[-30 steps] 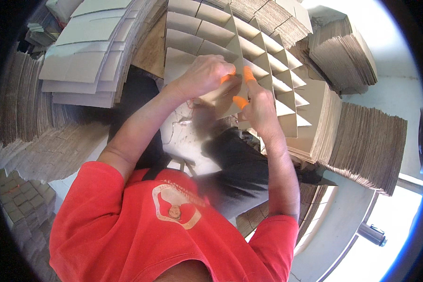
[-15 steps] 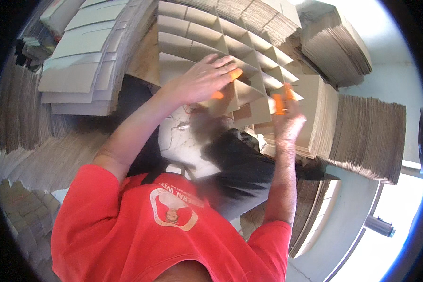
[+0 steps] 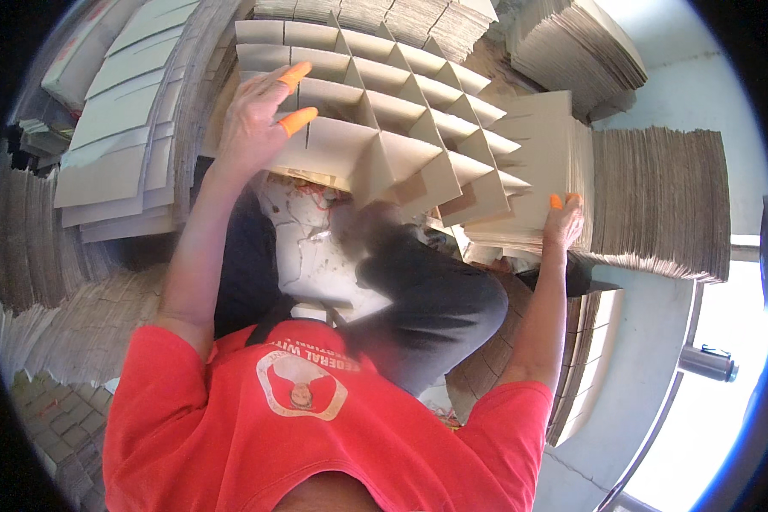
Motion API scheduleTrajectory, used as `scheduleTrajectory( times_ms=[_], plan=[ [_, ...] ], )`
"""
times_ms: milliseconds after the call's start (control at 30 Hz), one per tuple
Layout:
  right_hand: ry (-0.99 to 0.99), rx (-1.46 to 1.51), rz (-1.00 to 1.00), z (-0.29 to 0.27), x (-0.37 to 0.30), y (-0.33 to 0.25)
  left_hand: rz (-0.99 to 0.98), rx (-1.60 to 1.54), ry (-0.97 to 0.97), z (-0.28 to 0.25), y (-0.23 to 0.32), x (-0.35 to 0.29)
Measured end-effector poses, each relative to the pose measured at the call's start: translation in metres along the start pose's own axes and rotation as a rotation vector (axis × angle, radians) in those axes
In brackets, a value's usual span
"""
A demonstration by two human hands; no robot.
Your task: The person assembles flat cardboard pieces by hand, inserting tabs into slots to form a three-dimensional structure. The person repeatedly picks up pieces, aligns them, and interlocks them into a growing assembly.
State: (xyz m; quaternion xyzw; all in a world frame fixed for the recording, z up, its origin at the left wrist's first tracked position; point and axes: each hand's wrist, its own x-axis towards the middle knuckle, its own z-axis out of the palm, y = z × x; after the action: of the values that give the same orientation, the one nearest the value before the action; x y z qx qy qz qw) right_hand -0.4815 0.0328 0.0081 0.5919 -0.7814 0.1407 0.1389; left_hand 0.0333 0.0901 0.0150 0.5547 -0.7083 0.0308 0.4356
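Note:
A cardboard divider grid [image 3: 380, 111], made of interlocked strips, stands in front of me with its cells facing up. At its left end is my left hand [image 3: 260, 124], thumb and forefinger spread apart, both in orange finger covers. It reaches over the strip ends; whether it touches them I cannot tell. Farther right, my right hand [image 3: 563, 222] has its fingers bent together at the near right corner of a stack of slotted cardboard sheets [image 3: 533, 136], pinching at the top sheet. Orange covers show on two of its fingertips.
Tall stacks of cardboard strips [image 3: 657, 200] stand at the right, with another stack [image 3: 576, 51] behind. On the left, slotted pale sheets [image 3: 102, 175] lie piled in overlapping layers. More strips [image 3: 431, 21] lie beyond the grid. My bent knee [image 3: 478, 299] is below the grid.
My left hand has moved from the grid's middle to its left end. My right hand has left the grid's right side and gone to the sheet stack. The grid sits slightly more left.

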Motion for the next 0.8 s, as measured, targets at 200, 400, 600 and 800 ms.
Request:
scheduleTrajectory(
  times_ms=[200, 400, 600, 800],
  plan=[
    [0.142, 0.056, 0.119, -0.028, -0.001, -0.029, -0.033, 0.051, 0.099, -0.006, -0.027, -0.012],
    [0.682, 0.323, -0.211, -0.144, 0.001, -0.116, -0.284, -0.292, -0.027, -0.001, -0.045, -0.03],
    [0.12, 0.757, -0.549, -0.182, -0.025, -0.223, -0.309, -0.422, -0.113, 0.01, -0.043, -0.03],
    [-0.071, 0.799, -0.627, -0.172, -0.036, -0.28, -0.212, -0.349, -0.049, 0.012, -0.046, -0.03]
  ],
)
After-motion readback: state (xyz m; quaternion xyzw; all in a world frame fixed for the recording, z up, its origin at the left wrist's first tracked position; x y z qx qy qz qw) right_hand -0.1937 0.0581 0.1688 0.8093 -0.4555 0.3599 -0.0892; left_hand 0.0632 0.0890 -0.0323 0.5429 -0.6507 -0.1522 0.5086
